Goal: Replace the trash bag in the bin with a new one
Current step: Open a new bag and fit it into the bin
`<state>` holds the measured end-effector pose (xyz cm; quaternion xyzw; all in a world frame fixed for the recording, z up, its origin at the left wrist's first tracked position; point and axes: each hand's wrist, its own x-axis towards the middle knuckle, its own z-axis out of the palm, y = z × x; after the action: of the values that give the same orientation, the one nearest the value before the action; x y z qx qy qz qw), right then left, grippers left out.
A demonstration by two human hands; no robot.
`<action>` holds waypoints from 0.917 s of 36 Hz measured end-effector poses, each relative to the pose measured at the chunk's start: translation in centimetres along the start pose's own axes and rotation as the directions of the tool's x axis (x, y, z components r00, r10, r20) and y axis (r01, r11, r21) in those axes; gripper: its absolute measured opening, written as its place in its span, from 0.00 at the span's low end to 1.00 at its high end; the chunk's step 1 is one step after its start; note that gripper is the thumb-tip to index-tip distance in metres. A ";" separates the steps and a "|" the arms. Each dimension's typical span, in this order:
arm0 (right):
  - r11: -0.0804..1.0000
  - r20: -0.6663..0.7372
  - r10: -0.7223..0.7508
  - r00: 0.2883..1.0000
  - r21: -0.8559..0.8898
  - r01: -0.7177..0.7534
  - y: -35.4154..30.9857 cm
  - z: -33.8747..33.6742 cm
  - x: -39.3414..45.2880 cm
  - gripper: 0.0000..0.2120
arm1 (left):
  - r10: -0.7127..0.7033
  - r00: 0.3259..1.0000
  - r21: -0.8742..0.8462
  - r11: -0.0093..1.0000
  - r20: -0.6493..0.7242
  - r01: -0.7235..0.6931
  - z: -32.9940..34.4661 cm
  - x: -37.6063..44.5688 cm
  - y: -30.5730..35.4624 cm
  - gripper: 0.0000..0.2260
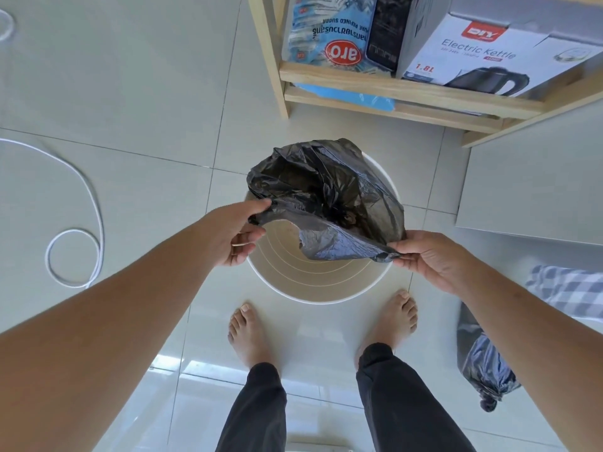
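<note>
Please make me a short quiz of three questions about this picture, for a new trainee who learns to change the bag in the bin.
1. True or false: both hands hold the edge of the black bag over the white bin.
2. Where does the second dark bag lie?
A. inside the bin
B. on the floor at the person's right
C. on the wooden shelf
3. Fill in: the box on the wooden shelf is printed "Electric ____".

Key
1. True: the left hand and the right hand each have a grip on the bag's edge, opening it.
2. B
3. Kettle
</note>
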<state>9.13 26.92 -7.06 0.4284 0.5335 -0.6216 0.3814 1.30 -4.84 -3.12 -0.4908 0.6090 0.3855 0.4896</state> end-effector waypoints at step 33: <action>0.879 -0.103 -0.115 0.988 0.452 0.149 0.7 1.5 0.3 0.04 | 0.336 0.936 -0.527 0.780 -0.104 -0.339 2.5 4.2 -5.1 0.14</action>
<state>9.46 25.34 -7.46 0.4913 0.4131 -0.7384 0.2066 6.68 -4.55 -7.67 -0.4917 0.5556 0.6204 0.2542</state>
